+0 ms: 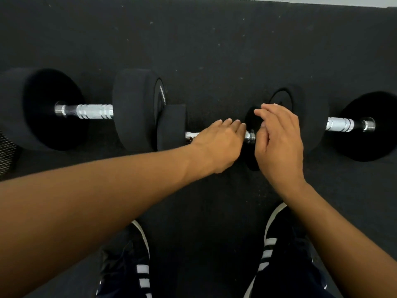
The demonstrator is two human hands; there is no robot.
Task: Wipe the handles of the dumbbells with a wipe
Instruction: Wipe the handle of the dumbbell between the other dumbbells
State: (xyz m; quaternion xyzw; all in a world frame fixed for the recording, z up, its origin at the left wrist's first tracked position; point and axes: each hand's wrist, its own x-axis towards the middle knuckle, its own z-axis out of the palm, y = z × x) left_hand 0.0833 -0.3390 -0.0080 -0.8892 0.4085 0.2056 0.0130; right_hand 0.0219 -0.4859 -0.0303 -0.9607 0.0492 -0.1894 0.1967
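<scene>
Three black dumbbells lie in a row on the dark rubber floor. The large left dumbbell (133, 110) shows a bare chrome handle (86, 111). The small middle dumbbell (171, 127) has its handle (191, 136) mostly covered by my left hand (217, 143), which lies palm down over it with the fingers stretched out. My right hand (277, 143) hovers over that dumbbell's right weight (251, 119), fingers loosely curled and nothing seen in them. The right dumbbell (369, 125) shows part of its chrome handle (339, 124). No wipe is visible.
My two dark shoes with white stripes (141, 265) (270, 244) stand just in front of the dumbbells. A dark mesh object (6, 153) pokes in at the left edge. A pale strip (300, 0) borders the floor mat at the top right.
</scene>
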